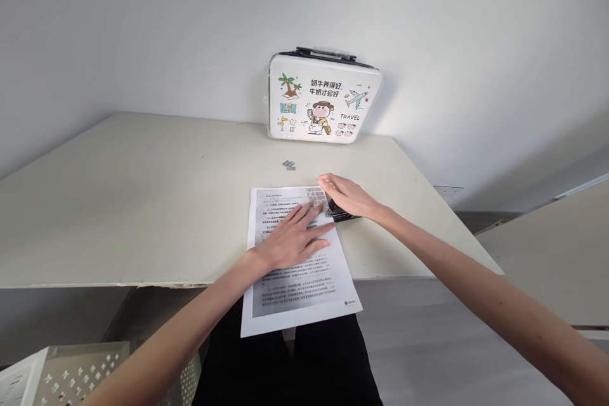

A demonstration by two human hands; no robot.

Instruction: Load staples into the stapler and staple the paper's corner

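Observation:
A printed sheet of paper [304, 285] lies on the table, its lower part hanging over the front edge. My left hand [292, 238] rests flat on the sheet with its fingers spread. At the sheet's upper right edge stands a black stapler [345, 217], mostly covered by my right hand [349, 195]. The right palm and fingers lie over the stapler's top, gripping it from above. The stapler's front end meets the paper's edge; whether the sheet is between its jaws I cannot tell. Beyond the paper lie a few grey staple strips [288, 165].
A white case with cartoon prints [328, 101] and a black handle leans on the wall at the back of the pale table [143, 203]. A white perforated basket [76, 371] stands below at the left. A wall socket [448, 190] sits to the right.

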